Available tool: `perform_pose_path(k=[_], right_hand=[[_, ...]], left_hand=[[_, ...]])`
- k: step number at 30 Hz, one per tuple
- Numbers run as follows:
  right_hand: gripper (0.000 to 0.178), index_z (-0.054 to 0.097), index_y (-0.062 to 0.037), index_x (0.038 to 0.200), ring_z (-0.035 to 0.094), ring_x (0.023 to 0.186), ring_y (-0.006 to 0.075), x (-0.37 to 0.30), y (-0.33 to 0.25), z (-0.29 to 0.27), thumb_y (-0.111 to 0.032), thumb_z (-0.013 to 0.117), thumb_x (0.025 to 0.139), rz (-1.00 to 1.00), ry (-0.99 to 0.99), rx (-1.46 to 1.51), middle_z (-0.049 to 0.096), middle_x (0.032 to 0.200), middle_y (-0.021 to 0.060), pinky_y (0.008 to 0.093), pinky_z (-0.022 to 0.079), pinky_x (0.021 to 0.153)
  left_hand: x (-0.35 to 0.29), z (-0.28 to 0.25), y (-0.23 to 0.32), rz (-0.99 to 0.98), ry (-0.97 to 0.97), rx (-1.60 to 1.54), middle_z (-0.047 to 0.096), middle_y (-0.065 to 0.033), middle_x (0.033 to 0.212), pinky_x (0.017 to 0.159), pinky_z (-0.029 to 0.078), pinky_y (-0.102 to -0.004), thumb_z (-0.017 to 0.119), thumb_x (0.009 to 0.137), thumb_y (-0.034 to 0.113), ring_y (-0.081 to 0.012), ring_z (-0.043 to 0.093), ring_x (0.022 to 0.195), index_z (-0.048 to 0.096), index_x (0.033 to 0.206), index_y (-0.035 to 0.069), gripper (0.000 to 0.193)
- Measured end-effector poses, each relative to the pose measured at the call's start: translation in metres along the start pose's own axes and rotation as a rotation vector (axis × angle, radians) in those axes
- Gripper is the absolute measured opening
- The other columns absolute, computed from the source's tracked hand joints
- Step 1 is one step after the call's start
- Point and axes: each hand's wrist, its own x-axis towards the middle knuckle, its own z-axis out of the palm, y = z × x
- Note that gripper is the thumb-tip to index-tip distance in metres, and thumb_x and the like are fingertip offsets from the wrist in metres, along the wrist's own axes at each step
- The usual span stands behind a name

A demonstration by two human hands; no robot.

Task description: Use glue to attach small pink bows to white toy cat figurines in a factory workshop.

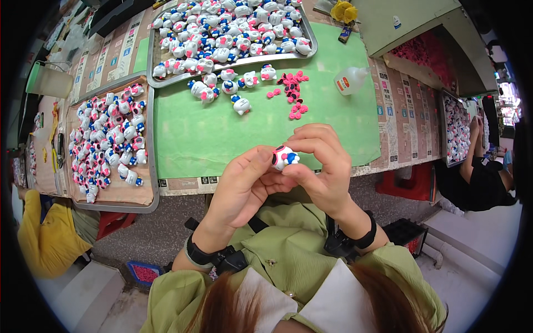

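In front of my chest, both hands hold one small white toy figure (283, 157) with blue and pink-and-black parts. My left hand (244, 180) presses its thumb against the pink-and-black end of the figure. My right hand (325, 161) pinches the figure's blue end between thumb and fingers. Beyond my hands, several loose figures (241, 105) lie on the green mat (189, 139). Beside them is a scatter of small pink and black round pieces (292, 89). A white squeeze bottle (351, 80) with an orange label stands to their right.
A metal tray (314, 44) heaped with white figures stands at the back; another tray (151, 166) of figures with pink-and-black parts is at left. A grey-green box housing (411, 25) stands back right. A person in yellow (53, 236) sits left, another in black (477, 180) right.
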Motion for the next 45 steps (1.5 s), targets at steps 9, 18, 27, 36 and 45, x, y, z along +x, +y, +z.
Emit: perform_pose_path(k=[9,18,27,36,45], right_hand=[[0.060,0.045,0.0009,0.109,0.049,0.089,0.0254,-0.008,0.010,-0.025,-0.017,0.074,0.060,0.021,0.242,-0.100,0.047,0.104,0.0149,0.0339,0.040,0.077],[0.050,0.046,0.0025,0.104,0.056,0.075,0.0191,0.051,0.089,-0.075,-0.020,0.068,0.065,0.538,0.073,-0.168,0.056,0.096,0.0142,0.0304,0.044,0.066],[0.036,0.049,0.0028,0.101,0.057,0.080,0.0287,0.123,0.152,-0.093,-0.003,0.055,0.066,0.196,0.062,-0.519,0.059,0.087,0.0150,0.0357,0.043,0.074],[0.019,0.054,0.0022,0.088,0.054,0.085,0.0346,0.155,0.184,-0.087,-0.007,0.050,0.072,0.447,-0.042,-0.800,0.057,0.088,0.0239,0.0416,0.042,0.077],[0.029,0.050,0.0037,0.093,0.058,0.070,0.0316,0.116,0.161,-0.103,-0.007,0.055,0.067,0.504,0.070,-0.569,0.058,0.083,0.0185,0.0391,0.045,0.062]], left_hand=[[-0.007,0.008,0.019,0.193,0.180,0.108,0.054,-0.0094,0.091,0.073,0.046,-0.0276,0.053,0.079,0.004,-0.0152,0.054,0.083,0.045,0.107,-0.003,0.030],[-0.058,-0.039,0.076,0.682,0.360,0.274,0.051,-0.0047,0.086,0.064,0.039,-0.0212,0.053,0.081,0.009,-0.0082,0.046,0.072,0.046,0.103,-0.002,0.026],[-0.102,-0.080,0.098,0.959,0.864,0.490,0.050,-0.0038,0.092,0.069,0.039,-0.0220,0.049,0.085,0.014,-0.0093,0.046,0.076,0.045,0.109,0.001,0.028],[-0.130,-0.141,0.157,0.702,1.267,1.722,0.052,-0.0096,0.102,0.078,0.037,-0.0268,0.052,0.082,0.015,-0.0154,0.048,0.090,0.048,0.110,-0.002,0.034],[-0.030,0.047,0.070,0.713,0.395,1.237,0.058,-0.0079,0.094,0.075,0.040,-0.0254,0.051,0.079,0.006,-0.0131,0.052,0.085,0.055,0.100,-0.001,0.022]])
